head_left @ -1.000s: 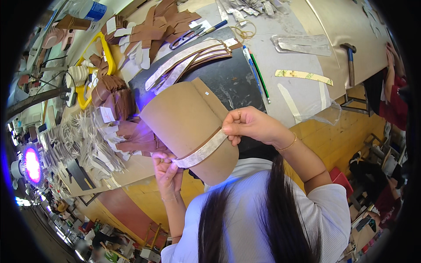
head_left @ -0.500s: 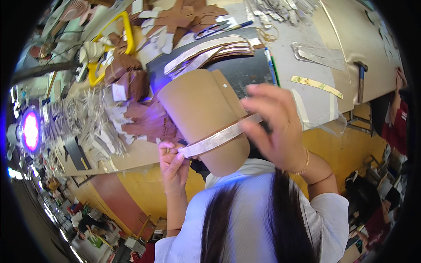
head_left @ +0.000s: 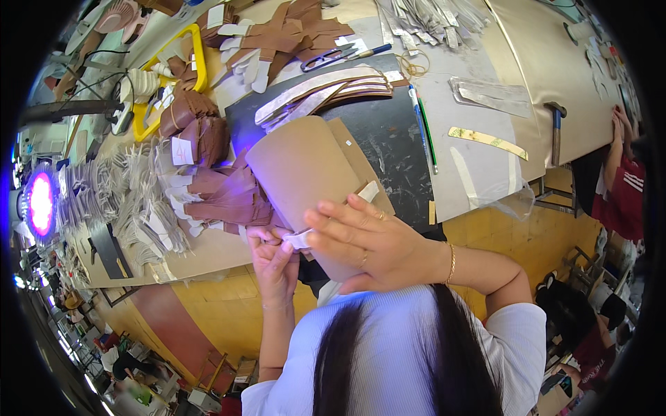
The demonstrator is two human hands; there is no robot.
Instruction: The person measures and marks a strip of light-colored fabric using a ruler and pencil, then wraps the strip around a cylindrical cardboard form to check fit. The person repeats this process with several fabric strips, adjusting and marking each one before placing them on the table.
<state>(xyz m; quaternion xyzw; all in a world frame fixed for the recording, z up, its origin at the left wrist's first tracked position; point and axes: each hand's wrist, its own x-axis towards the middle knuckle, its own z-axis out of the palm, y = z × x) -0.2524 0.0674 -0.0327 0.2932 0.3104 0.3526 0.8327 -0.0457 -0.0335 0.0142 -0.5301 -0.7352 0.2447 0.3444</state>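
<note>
A rounded tan form (head_left: 295, 156), with a smooth curved face, leans at the table's front edge before me. Across its lower part lies a narrow strip (head_left: 370, 190) with a whitish face and a brown edge. My left hand (head_left: 272, 260) pinches the strip's left end beside the form. My right hand (head_left: 378, 243) lies flat over the strip, fingers stretched out, and hides most of its length. The strip's right end shows past my right fingers. A stack of similar whitish-faced strips (head_left: 326, 93) rests just behind the form.
A black mat (head_left: 399, 139) lies under the form, with pens (head_left: 424, 128) at its right edge. Scissors (head_left: 326, 59), brown leather pieces (head_left: 229, 194) and a hammer (head_left: 557, 132) lie around. A bright lamp (head_left: 40, 203) glows at left; another person's hand (head_left: 617, 128) is at right.
My right hand has come down and to the left, from the strip's right end to flat across its middle. My left hand keeps its pinch on the left end.
</note>
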